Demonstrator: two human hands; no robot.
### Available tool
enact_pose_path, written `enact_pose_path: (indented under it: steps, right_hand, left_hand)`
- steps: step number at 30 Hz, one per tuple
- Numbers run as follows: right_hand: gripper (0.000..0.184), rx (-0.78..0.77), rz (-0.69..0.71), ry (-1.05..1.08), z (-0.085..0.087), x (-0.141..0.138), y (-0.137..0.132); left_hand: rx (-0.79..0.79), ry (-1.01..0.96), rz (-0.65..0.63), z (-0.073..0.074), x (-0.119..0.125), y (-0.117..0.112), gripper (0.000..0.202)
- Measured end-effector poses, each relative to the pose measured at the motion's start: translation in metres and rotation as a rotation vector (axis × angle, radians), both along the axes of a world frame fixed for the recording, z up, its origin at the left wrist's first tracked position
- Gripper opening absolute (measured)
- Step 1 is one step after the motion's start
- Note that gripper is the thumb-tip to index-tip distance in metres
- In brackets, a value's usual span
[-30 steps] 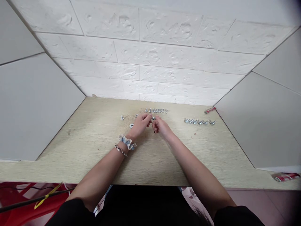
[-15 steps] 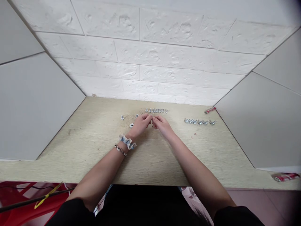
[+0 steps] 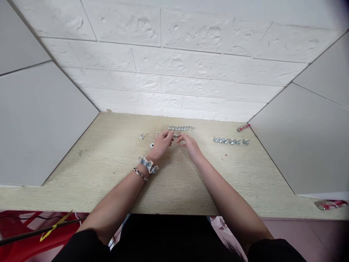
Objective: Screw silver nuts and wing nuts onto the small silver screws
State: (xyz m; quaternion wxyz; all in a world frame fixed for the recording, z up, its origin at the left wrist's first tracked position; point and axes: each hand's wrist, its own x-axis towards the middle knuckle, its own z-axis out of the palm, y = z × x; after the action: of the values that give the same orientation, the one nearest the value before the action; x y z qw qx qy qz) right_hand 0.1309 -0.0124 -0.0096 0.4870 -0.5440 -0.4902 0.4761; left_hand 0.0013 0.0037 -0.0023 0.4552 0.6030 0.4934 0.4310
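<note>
Between my hands is a small silver bolt [image 3: 176, 136] with what looks like a nut on it. My left hand [image 3: 163, 142] pinches one end of it, and the fingers hide most of that end. At its other side, my right hand [image 3: 188, 142] has thumb and forefinger on the nut, the other fingers loosely curled. A washer [image 3: 152, 145] lies flat beside my left hand. Another small metal part [image 3: 158, 133] is mostly covered by that hand. Farther left a single bolt [image 3: 141, 136] stands on the table.
A row of bolts [image 3: 180, 128] stands behind my hands, near the white brick-pattern wall [image 3: 177, 87]. To the right lies a row of assembled bolts [image 3: 231, 141]. A red battery-like cylinder [image 3: 243, 127] rests by the right panel; another red cylinder [image 3: 331, 205] lies near the front right edge.
My hands have drawn slightly apart, so the metal piece between the fingertips now shows. The right fingers have loosened and spread a little. The rows of bolts are unmoved.
</note>
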Motion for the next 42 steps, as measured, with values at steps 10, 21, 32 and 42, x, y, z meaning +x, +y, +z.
enact_pose_path:
  steps: [10,21,32,42]
  right_hand:
    - [0.065,-0.129,0.229,0.084,-0.014,-0.003,0.003]
    - [0.017,-0.142,0.074,0.150,-0.004,-0.008,0.000]
    - [0.033,-0.185,0.133,0.152,-0.005,-0.003,0.002]
    - [0.041,-0.084,0.106,0.166,-0.008,-0.006,0.001]
  left_hand:
    - [-0.005,-0.074,-0.158,0.002,0.001,-0.001,0.034]
    - [0.029,-0.005,-0.120,0.004,0.002,-0.004,0.032]
    - [0.022,-0.012,-0.079,0.003,0.001,-0.003,0.033]
    - [0.036,-0.028,-0.173,0.003,0.002,-0.002,0.032]
